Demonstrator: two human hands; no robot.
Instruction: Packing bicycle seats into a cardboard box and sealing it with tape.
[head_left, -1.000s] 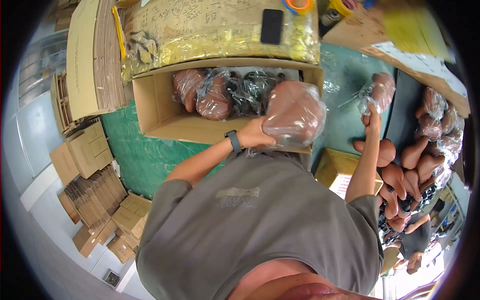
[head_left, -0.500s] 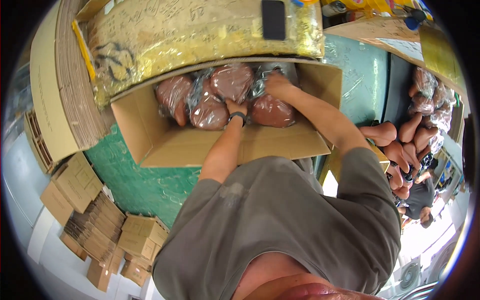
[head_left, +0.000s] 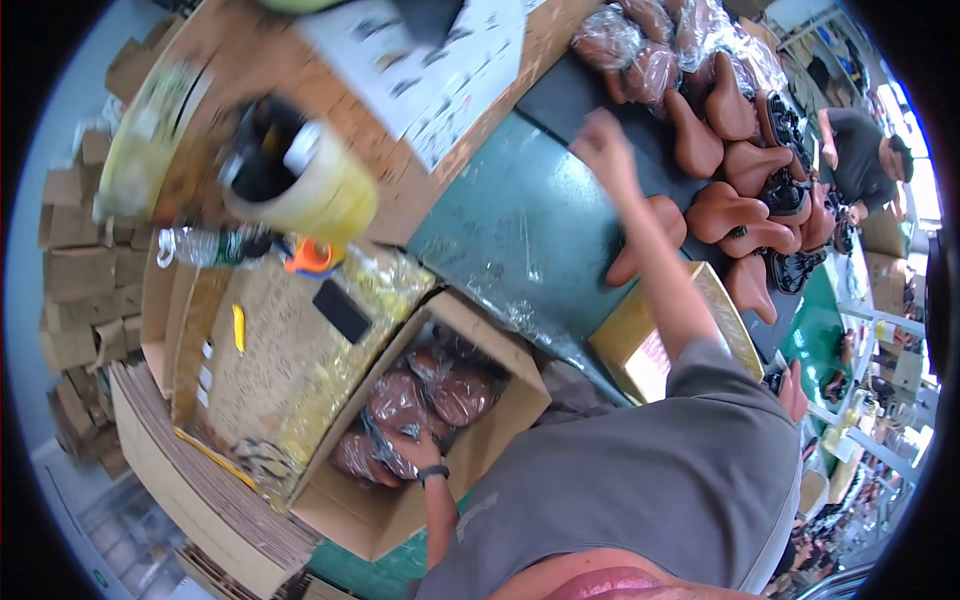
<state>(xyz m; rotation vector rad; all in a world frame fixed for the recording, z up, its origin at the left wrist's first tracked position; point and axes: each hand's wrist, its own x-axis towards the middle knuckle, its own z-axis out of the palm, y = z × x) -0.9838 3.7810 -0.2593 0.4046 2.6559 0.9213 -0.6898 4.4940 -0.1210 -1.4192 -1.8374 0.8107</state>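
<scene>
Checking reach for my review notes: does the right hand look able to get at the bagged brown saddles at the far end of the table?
Probably yes. The right hand is stretched out over the green table, close to the bagged saddles, with nothing between them. It looks empty, though blurred.

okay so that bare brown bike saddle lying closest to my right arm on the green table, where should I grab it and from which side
Probably by its narrow nose. The brown saddle lies flat on the green table, its wide rear partly hidden behind the forearm, its tapered end pointing down-left, clear of the other saddles. Bring the right hand back toward you and close round that end from above.
</scene>
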